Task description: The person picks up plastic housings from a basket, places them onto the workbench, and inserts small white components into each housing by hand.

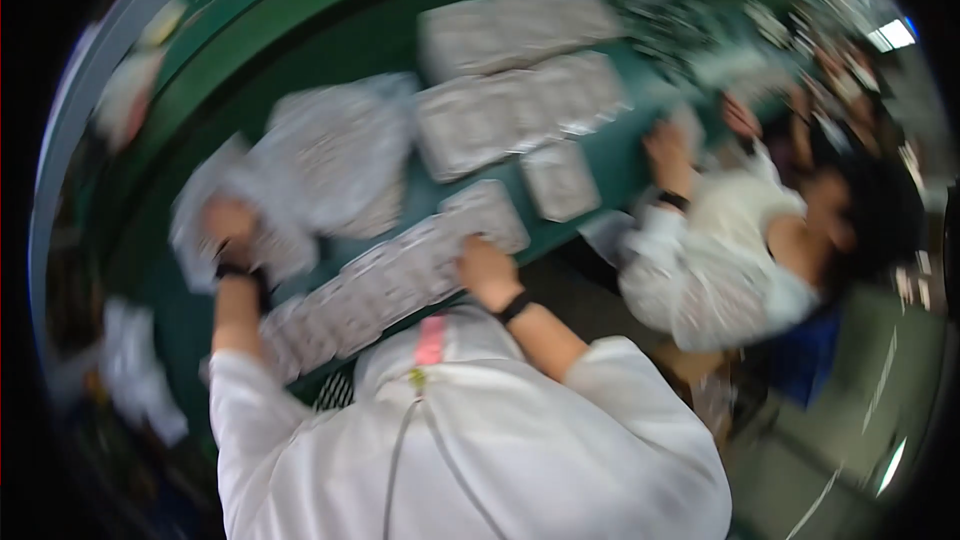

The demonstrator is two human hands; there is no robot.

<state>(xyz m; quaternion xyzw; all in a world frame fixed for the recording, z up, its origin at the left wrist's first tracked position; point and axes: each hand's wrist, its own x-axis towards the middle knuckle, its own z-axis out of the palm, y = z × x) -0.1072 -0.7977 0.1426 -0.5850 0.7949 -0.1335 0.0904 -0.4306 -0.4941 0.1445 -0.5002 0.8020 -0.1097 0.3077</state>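
By R hand (488,272), glossy wht pkgs (388,280)

Light is moderate and uneven: a white lamp (893,35) at the upper right is blown out, with a bluish fringe at its side, while the far left sinks into murk. The white garment (560,450) is the brightest broad area, its folds only softly shaded. Small pale glints sit on the plastic-wrapped packs (590,120), and the green tabletop (625,165) looks dull and dark. Blur smears nearly everything; the fingers (470,260) lack crisp outlines, and the co-worker (720,250) is streaked. Fisheye distortion bows the grey rail (65,140) at left, and black fills the corners.
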